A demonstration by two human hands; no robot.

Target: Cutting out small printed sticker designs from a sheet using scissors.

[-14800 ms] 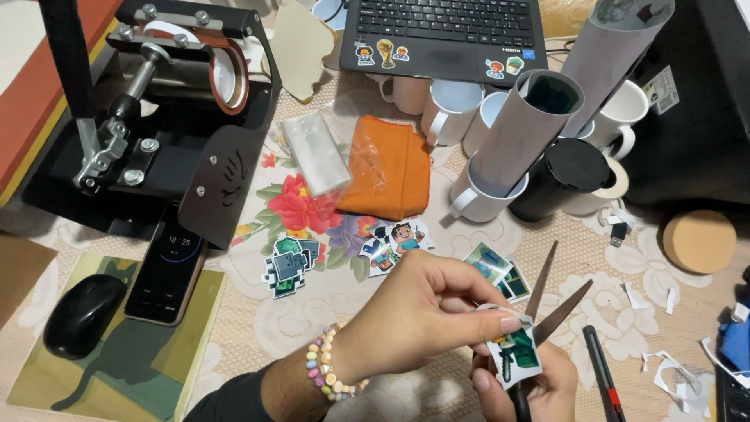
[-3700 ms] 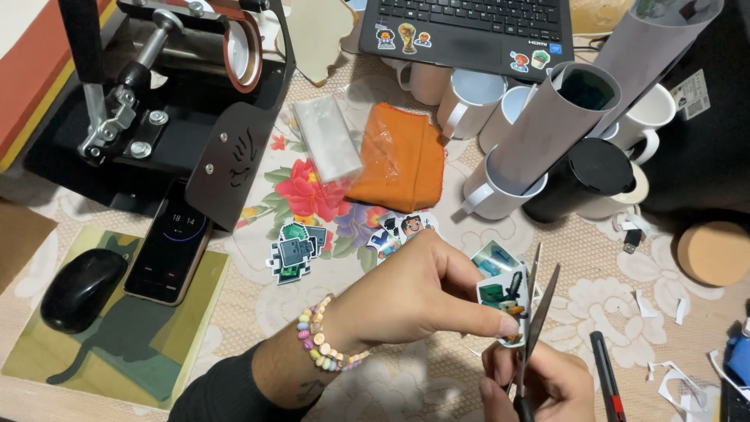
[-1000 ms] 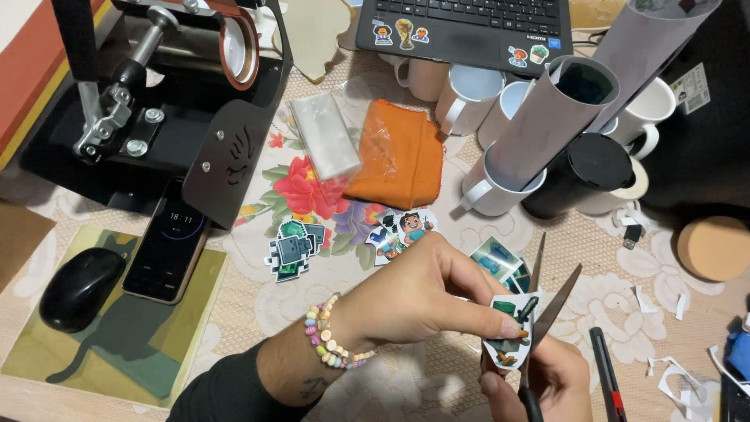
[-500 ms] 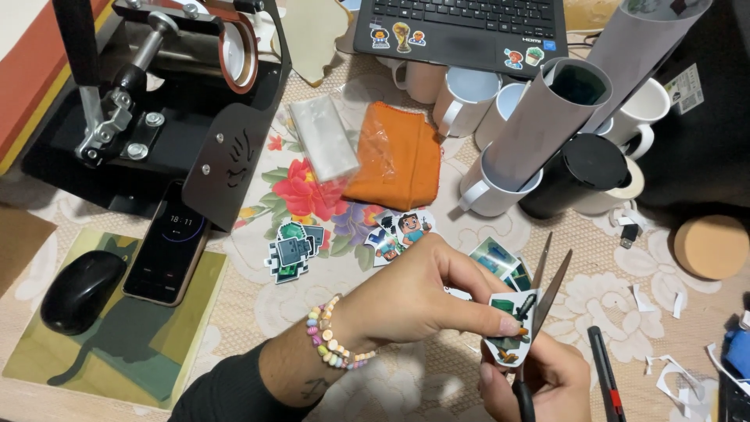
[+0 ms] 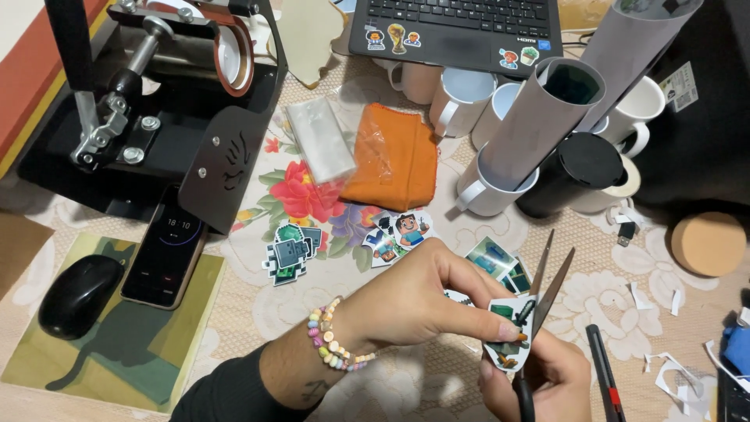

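My left hand [image 5: 414, 301], with a bead bracelet on the wrist, pinches a small printed paper cutout [image 5: 508, 332] between thumb and fingers. My right hand [image 5: 539, 383] at the bottom edge grips a pair of scissors [image 5: 543, 285], blades slightly apart around the cutout's right edge. Other cut-out figures lie on the cloth: a green blocky one [image 5: 289, 252], a pair of characters [image 5: 398, 234] and a few pieces [image 5: 492, 262] just behind my fingers.
A black mug press [image 5: 156, 101] stands far left, with a phone [image 5: 166, 250] and a mouse [image 5: 78, 293] on a mat. A laptop [image 5: 461, 27], white mugs [image 5: 476, 101], grey rolls [image 5: 539, 117], an orange cloth [image 5: 394, 160], a cork disc [image 5: 707, 242], a pen [image 5: 603, 375] and paper scraps [image 5: 664, 367].
The scissor blades have opened and closed a little while my left hand turned the cutout slightly. The view has shifted a touch; the things on the table stay put.
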